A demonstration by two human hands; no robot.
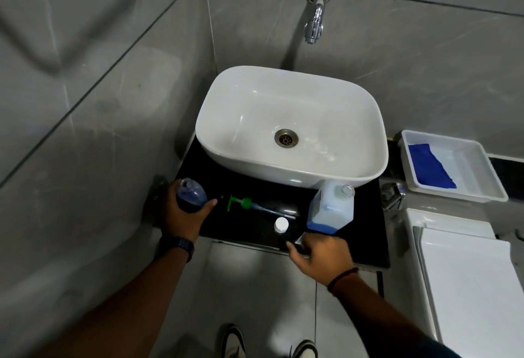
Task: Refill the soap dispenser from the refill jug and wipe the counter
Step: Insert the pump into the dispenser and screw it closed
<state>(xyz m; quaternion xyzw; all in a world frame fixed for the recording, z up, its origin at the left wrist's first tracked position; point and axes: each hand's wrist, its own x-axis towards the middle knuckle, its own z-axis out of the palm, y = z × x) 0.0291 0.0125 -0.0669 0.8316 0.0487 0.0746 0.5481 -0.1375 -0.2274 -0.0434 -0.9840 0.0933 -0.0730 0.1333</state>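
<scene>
My left hand (pixel 184 215) grips the clear soap dispenser bottle (pixel 190 191), which has its top off, at the left end of the black counter (pixel 249 230). Its green pump head (pixel 243 204) with its tube lies flat on the counter beside it. The refill jug (pixel 331 207), pale with blue liquid at the bottom, stands uncapped in front of the basin. Its white cap (pixel 281 224) lies on the counter to the jug's left. My right hand (pixel 317 255) hovers at the counter's front edge just below the jug, fingers apart and holding nothing.
A white basin (pixel 289 122) fills the back of the counter under a chrome wall tap (pixel 314 22). To the right, a white tray (pixel 482 176) holds a blue cloth (pixel 429 167). A white toilet cistern (pixel 467 272) stands lower right. Tiled walls close in on the left and behind.
</scene>
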